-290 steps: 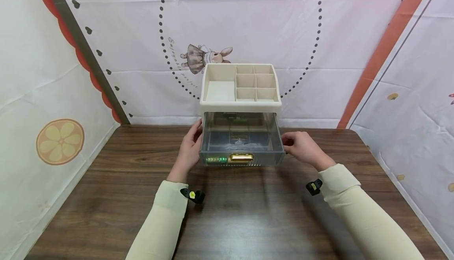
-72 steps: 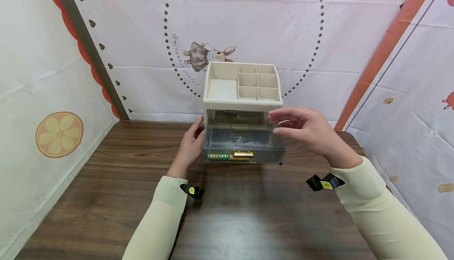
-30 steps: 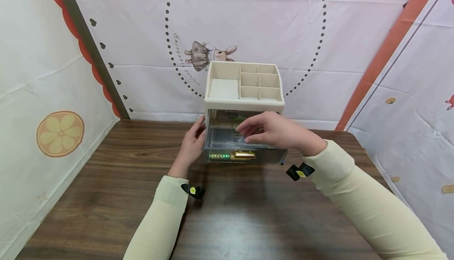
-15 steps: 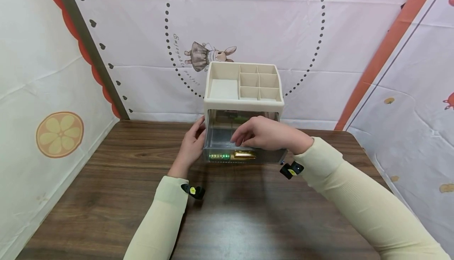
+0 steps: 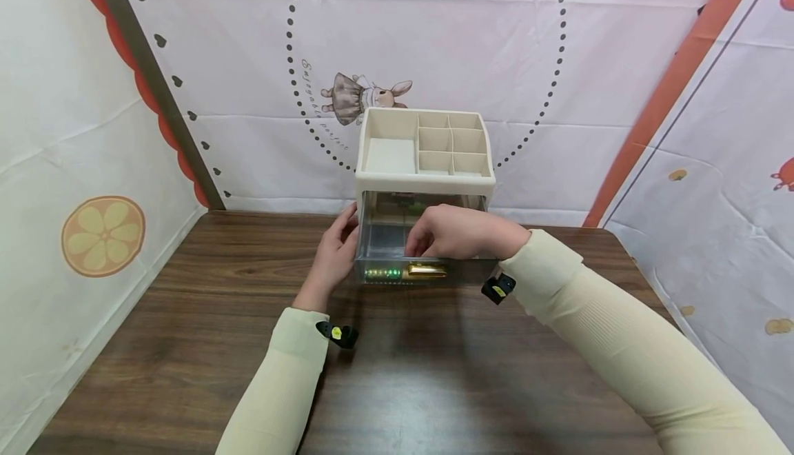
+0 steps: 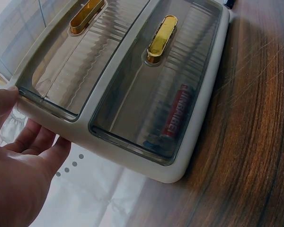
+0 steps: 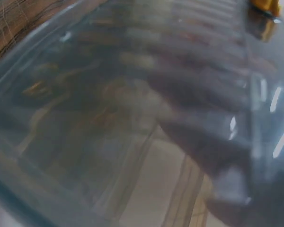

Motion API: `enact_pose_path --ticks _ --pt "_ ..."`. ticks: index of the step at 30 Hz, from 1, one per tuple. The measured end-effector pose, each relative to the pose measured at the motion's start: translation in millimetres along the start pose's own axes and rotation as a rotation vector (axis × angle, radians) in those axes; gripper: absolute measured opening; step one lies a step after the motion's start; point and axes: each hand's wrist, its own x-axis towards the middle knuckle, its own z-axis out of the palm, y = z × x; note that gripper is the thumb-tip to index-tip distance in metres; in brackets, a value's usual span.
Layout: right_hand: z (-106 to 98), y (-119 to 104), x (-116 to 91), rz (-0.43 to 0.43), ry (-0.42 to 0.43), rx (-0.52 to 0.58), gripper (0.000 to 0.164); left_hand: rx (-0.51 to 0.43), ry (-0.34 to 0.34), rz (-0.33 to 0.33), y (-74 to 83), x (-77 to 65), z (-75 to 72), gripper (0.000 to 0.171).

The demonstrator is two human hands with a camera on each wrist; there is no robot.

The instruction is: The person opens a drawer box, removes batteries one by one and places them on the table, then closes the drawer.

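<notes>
Wood-grain desk [image 5: 397, 372]. Standing upright at its rear: cream organizer [image 5: 424, 180], smoky clear drawer [image 5: 468, 273] pulled out toward the person. Hands: left hand [image 5: 335, 255] relaxed, fingers resting against organizer's left side; right hand [image 5: 462, 231] inside drawer, fingers bent downward, tips hidden, cannot tell if gripping. Gold handle [image 5: 426, 271] on drawer front. Red cylinder [image 6: 178, 111] within lowest compartment.
</notes>
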Motion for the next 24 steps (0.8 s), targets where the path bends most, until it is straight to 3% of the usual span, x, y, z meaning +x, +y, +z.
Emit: enact_pose_path --ticks 13,24 --pt "-6.2 -4.0 5.1 0.035 -0.069 -0.068 0.017 -0.021 -0.009 -0.014 3.8 1.5 -0.7 0.051" --pt "-2.8 -5.4 1.6 0.059 -0.025 -0.120 0.016 0.013 0.010 -0.020 0.2 -0.2 0.7 0.051"
